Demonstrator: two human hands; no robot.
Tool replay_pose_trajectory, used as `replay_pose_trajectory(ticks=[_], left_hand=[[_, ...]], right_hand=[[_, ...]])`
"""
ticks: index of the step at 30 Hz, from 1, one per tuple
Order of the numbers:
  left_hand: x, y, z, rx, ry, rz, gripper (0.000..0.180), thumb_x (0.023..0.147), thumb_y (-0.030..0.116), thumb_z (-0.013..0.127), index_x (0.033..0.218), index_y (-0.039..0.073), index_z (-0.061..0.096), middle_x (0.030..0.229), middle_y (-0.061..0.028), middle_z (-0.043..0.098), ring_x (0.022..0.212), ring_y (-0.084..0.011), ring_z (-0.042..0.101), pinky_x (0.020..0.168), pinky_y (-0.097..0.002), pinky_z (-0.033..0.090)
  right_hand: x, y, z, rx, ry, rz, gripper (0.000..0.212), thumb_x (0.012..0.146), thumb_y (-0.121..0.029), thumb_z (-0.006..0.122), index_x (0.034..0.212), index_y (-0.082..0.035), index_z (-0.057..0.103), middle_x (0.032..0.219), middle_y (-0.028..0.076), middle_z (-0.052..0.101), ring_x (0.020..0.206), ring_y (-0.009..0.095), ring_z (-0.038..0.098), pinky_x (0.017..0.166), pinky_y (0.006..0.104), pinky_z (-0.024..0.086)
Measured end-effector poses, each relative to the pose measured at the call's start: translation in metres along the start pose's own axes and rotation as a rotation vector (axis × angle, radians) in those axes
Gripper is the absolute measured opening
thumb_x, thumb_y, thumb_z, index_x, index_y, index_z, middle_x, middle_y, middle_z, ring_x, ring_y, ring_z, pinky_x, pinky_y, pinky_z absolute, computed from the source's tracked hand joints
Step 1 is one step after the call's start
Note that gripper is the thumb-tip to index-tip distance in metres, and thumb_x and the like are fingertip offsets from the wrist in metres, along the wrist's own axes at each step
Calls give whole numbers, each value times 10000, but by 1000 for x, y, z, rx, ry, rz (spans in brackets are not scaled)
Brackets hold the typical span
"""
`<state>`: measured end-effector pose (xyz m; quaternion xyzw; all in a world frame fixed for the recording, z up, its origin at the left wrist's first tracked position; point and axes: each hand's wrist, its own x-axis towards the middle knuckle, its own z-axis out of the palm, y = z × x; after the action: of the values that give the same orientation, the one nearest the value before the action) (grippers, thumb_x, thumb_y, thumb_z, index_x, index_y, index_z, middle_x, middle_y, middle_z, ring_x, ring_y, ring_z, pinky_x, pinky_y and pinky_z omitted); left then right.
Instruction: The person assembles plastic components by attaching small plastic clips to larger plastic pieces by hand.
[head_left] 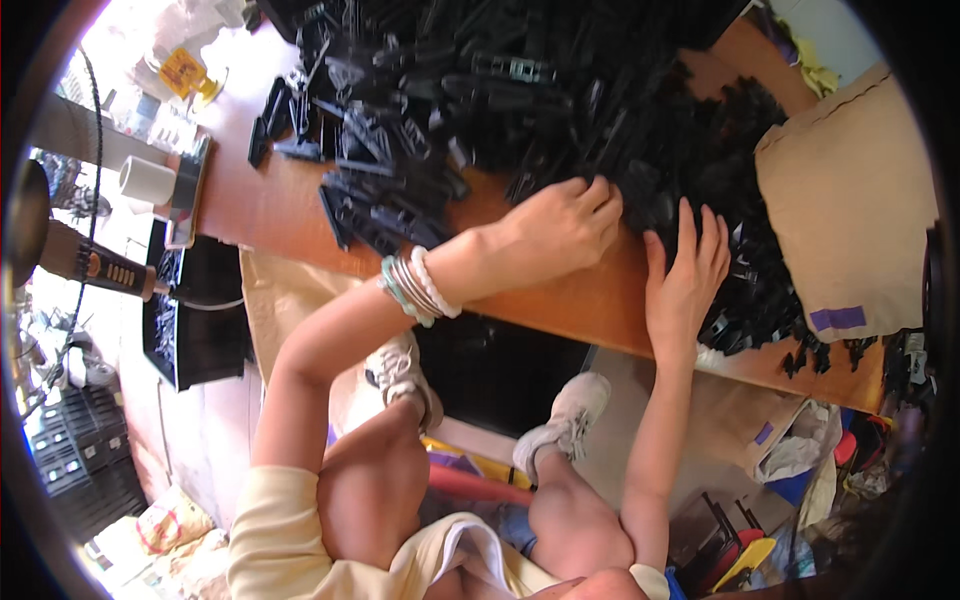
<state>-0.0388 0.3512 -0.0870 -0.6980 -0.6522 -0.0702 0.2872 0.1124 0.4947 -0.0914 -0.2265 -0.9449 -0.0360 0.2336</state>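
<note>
A large heap of black plastic pieces (520, 100), long and clip-like, covers the far part of the brown wooden table (570, 295). At the heap's near edge is my left hand (565, 225), its fingers curled together; whatever they pinch is hidden. White and green bracelets circle that wrist. To its right my right hand (688, 285) reaches up with thumb and fingers apart, touching the heap beside a pile of smaller black parts (755, 270). A looser group of black clip-like pieces (385, 205) lies left of my left hand.
A brown paper bag (850, 210) stands at the right edge. On the left are a white roll (147, 182), a yellow-capped bottle (190, 75), a hanging power screwdriver (100, 265) and a black bin (195, 320) of parts. Black crates (85, 455) are stacked at lower left.
</note>
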Motion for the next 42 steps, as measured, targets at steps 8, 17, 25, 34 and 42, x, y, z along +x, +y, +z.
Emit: replay_pose_trajectory(ticks=[8,17,25,34,42], left_hand=[[-41,30,-43,-624,191,-243,310,746,-5,677,1039,-73,605,1113,-213,629,815,-310,694,616,-341,586],[-73,42,-44,-656,224,-530,288,723,30,799,961,0,638,961,-115,657,690,-271,602,563,-341,499],[-64,22,-56,-525,7,-454,409,757,-9,663,1160,32,605,1005,-98,601,941,-257,582,789,-356,468],[-60,35,-51,-971,1,-412,285,741,65,745,999,-16,653,979,-109,597,896,-300,593,771,-387,514],[-69,39,-45,-985,62,-436,268,750,55,748,998,-11,671,971,-108,598,888,-297,588,764,-380,505]], right_hand=[[-11,-26,-15,627,13,-78,354,897,-77,670,1227,27,597,1309,186,523,1277,376,474,1034,445,405],[-49,-4,-45,908,82,190,253,928,-12,576,1176,1,628,1182,151,595,1110,300,579,970,386,443],[-68,-5,-53,450,-28,17,191,762,36,754,923,-26,673,1062,80,590,885,232,586,794,351,473],[-71,-33,-42,1117,-35,242,335,803,97,681,1122,12,624,1035,132,640,938,230,637,811,304,529],[-74,-32,-54,936,-157,214,314,749,53,743,1056,26,682,953,110,637,802,213,600,724,309,491]])
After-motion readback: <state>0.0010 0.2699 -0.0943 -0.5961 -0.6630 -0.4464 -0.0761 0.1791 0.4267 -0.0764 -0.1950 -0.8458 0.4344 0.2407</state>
